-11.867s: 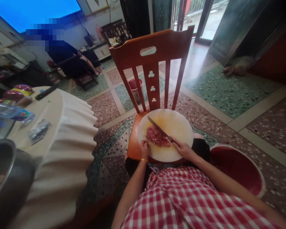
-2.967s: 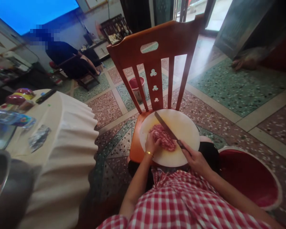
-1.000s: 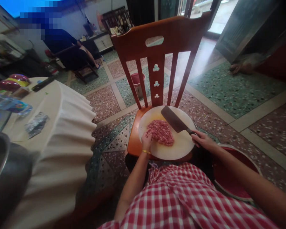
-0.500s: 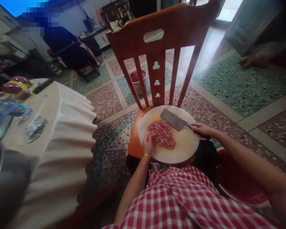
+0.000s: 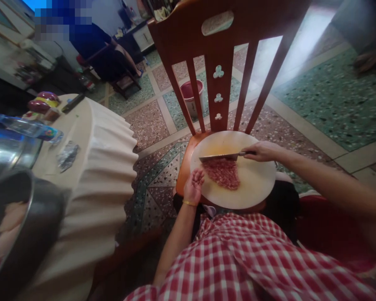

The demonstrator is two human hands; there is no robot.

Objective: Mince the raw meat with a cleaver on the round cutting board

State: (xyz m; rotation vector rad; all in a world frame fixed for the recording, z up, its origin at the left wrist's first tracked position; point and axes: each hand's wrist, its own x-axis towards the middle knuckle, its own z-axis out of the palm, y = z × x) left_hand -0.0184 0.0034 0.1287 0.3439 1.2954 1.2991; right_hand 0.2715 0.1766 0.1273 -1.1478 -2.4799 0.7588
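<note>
Right hand [image 5: 260, 151] clenched on cleaver [image 5: 218, 157] handle; blade's long axis runs left-right, tip pointing left, at far edge of minced meat [image 5: 223, 172] on cutting board [image 5: 257, 184]. Left hand [image 5: 193, 187] spread, palm up, beside meat.

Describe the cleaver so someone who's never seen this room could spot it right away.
Find the orange-brown wooden chair; a round pale cutting board lies on its seat. The steel cleaver, held by the right hand, sits at the far edge of the minced red meat, the board's only metal thing.
</note>
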